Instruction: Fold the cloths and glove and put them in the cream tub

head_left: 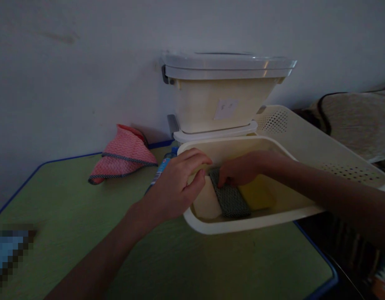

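left hand (pixel 184 179) hovers loosely open, right hand (pixel 242 167), grip unclear, reaches inside basin (pixel 230 226) over green table (pixel 73 216) by wall (pixel 70 87).

Head view — forward, down into cream tub (pixel 230 226).

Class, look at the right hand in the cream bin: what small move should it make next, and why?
The right hand might best settle the far end of the grey pad: it is at that end, and the pad lies between a pale piece and a yellow piece in the bin.
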### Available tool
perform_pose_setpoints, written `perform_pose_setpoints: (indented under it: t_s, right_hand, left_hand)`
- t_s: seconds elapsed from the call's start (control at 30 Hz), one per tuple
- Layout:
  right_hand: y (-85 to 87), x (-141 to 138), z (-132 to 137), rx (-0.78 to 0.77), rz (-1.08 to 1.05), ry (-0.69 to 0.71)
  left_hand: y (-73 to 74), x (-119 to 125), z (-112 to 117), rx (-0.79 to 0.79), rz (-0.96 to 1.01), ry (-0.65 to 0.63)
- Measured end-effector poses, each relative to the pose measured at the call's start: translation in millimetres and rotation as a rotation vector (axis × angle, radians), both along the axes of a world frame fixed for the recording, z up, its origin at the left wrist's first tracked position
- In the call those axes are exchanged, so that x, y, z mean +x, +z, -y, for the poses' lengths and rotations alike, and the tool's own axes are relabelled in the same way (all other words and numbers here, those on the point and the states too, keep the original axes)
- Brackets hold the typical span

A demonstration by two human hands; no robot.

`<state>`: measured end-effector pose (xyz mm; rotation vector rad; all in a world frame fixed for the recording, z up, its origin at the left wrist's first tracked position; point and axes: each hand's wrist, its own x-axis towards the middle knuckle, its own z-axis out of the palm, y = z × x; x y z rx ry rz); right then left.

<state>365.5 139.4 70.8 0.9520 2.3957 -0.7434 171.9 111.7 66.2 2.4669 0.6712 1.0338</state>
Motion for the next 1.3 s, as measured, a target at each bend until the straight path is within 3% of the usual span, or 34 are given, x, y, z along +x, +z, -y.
perform_pose_setpoints:
  t_s: [0.37, 0.7, 0.9, 1.07, 1.17, 1.3]
  right_hand:
    - [6.0, -2, 6, -0.075, 0.056, -0.074]
    - [9.2, -6, 27, 0.010, 0.125, -0.129]
    - [18.8, -2, 45, 0.040, 0.020, -0.168]
    - [39.4, 26, 58, 0.196, -0.309, -0.256]
    - [59.6, 50, 58, 0.318, -0.450, -0.409]
    - [84.9, 77, 47, 0.651, -0.729, -0.912]
  left_hand:
    - [-1.4, 1, -4, -0.016, 0.010, -0.023]
    - [-2.8, 1, -9, -0.004, 0.015, -0.036]
    - [0.4, -4, -7, 0.105, 0.006, 0.014]
    - [8.0, -25, -1, 0.213, 0.058, 0.157]
    - [15.0, -42, -7, 0.230, 0.150, 0.284]
    - [37.8, -54, -31, 0.147, 0.213, 0.385]
